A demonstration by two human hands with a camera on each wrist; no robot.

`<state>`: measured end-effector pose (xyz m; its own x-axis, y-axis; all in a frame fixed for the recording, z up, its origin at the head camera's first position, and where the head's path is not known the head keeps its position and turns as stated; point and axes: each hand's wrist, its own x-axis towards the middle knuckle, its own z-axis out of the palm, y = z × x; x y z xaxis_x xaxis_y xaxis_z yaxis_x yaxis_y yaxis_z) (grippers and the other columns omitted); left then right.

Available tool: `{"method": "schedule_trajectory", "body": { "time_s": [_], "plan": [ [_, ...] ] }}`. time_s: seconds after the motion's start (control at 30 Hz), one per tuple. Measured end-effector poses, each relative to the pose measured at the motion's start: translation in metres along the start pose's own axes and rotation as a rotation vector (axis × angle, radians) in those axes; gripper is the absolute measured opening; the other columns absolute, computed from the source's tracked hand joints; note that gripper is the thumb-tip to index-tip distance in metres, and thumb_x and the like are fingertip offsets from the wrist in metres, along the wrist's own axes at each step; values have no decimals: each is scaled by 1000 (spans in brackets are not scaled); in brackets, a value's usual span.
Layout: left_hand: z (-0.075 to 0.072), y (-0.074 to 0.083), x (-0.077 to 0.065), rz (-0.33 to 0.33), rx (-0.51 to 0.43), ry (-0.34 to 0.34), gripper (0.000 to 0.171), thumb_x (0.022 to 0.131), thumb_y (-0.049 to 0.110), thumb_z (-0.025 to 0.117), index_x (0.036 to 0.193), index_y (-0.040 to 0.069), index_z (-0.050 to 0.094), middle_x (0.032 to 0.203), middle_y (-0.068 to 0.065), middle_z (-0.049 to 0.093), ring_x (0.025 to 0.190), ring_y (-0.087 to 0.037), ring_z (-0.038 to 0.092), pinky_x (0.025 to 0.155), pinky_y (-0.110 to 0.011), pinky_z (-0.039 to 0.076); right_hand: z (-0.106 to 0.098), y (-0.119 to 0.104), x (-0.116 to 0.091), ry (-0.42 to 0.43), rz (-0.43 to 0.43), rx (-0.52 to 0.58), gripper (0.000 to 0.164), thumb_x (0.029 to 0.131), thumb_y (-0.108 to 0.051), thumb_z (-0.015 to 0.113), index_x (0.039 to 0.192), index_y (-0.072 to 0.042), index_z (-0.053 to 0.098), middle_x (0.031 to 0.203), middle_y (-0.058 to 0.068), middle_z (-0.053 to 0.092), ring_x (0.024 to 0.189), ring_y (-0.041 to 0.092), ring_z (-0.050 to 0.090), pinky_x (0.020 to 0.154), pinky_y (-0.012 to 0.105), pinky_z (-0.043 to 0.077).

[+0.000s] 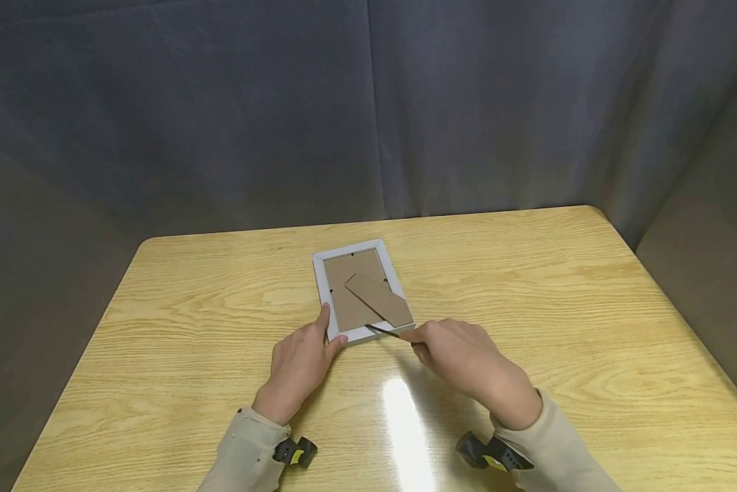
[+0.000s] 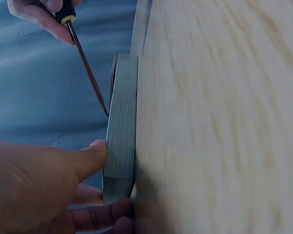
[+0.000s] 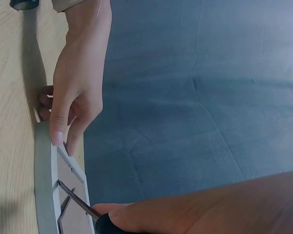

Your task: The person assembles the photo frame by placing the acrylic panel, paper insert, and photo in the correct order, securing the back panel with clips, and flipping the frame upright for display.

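A white picture frame (image 1: 389,270) lies face down on the table, its brown backing board (image 1: 343,307) and folded stand leg (image 1: 380,297) facing up. My left hand (image 1: 300,359) grips the frame's near left corner, thumb on the near rim and other fingers around the side. In my right hand (image 1: 466,355) is a screwdriver (image 2: 88,68) with a dark handle and a yellow ring. Its tip meets the seam between backing board and near rim, beside the stand leg, as the right wrist view shows too. Small dark tabs (image 1: 352,254) sit along the inner rim.
The wood-grain table (image 1: 190,355) reaches back to a dark grey curtain (image 1: 251,123), which also hangs at both sides. Each wrist wears a black strap (image 1: 294,451) with a small device. Light glares off the table between the forearms.
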<state>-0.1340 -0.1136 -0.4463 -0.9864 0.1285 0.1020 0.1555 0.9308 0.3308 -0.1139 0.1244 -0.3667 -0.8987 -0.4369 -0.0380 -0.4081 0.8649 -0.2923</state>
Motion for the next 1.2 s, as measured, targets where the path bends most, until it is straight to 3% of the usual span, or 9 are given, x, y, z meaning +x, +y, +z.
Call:
{"method": "schedule_trajectory", "body": {
  "time_s": [0.3, 0.73, 1.2],
  "plan": [
    [0, 0, 0, -6, 2, -7, 69, 88, 44, 58, 142, 3, 43, 74, -11, 64, 47, -14, 43, 38, -30, 32, 0, 0, 0, -3, 1, 2, 35, 86, -7, 49, 92, -38, 65, 53, -10, 35, 50, 9, 33, 42, 29, 31],
    [0, 1, 1, -5, -1, -7, 69, 88, 44, 58, 141, 2, 44, 84, -15, 68, 49, -14, 45, 38, -30, 33, 0, -2, 0, 4, 6, 5, 34, 85, -5, 48, 87, -36, 64, 53, -9, 31, 50, 9, 30, 42, 28, 28],
    [-1, 0, 1, -24, -25, -33, 71, 87, 45, 59, 143, 5, 42, 89, -18, 68, 47, -15, 44, 38, -31, 33, 2, -4, 2, 2, 43, 1, 43, 86, -7, 48, 109, -34, 71, 54, -8, 31, 50, 9, 29, 43, 28, 28]
  ]
}}
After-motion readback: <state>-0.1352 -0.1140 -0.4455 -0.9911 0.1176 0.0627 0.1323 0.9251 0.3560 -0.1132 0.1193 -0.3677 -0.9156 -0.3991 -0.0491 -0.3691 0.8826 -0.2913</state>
